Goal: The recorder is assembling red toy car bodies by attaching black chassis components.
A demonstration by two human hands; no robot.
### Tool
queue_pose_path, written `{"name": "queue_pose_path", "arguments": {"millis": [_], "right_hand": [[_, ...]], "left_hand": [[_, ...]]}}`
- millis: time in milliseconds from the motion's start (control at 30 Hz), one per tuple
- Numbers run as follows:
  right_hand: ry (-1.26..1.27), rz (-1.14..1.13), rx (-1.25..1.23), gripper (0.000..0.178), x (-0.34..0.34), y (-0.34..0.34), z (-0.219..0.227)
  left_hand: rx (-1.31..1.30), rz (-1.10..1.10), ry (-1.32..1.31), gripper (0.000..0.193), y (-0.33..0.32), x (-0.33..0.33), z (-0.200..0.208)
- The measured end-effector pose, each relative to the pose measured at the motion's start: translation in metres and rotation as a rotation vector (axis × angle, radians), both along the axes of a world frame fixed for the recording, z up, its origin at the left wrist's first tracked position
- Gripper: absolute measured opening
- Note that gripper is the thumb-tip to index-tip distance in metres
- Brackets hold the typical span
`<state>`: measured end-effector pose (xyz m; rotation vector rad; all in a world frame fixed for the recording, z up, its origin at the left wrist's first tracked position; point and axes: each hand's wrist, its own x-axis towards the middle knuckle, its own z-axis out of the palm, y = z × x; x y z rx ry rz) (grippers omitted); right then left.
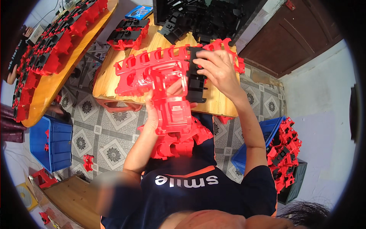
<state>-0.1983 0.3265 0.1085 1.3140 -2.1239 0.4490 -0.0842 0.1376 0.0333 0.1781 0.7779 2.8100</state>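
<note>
My left hand (151, 116) is wrapped round a red moulded plastic frame (175, 119), its fingers showing behind the openings. Above my lap, this frame is tilted up towards me. My right hand (220, 72) grips the upper part of a long black plastic piece (196, 86), fingers curled over its edge. The black piece stands close against the right side of the red frame; whether the two are joined I cannot tell. More red plastic frames (179, 148) lie on my lap under the held one. Beyond, a row of red frames (131, 82) rests on the wooden table (105, 82).
A dark crate (244, 28) of black pieces stands at the table's back, beside stacked red-and-black assemblies (129, 34). Another table (49, 91) at left carries many more; a person's hand (13, 76) shows beyond. Blue bins (57, 143) flank me, the right one near piled red parts (284, 152).
</note>
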Motion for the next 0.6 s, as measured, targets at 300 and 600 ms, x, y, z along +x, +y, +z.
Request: {"name": "queue_pose_path", "arguments": {"millis": [300,600], "right_hand": [[-0.417,-0.241,-0.425,0.027,0.024,0.052,0.012],[-0.519,-0.267,-0.585,0.022,0.107,-0.008,0.017]], "left_hand": [[0.068,0.249,-0.039,0.103,-0.007,0.002,0.007],[-0.047,0.389,0.14,0.081,-0.008,-0.013,-0.004]]}}
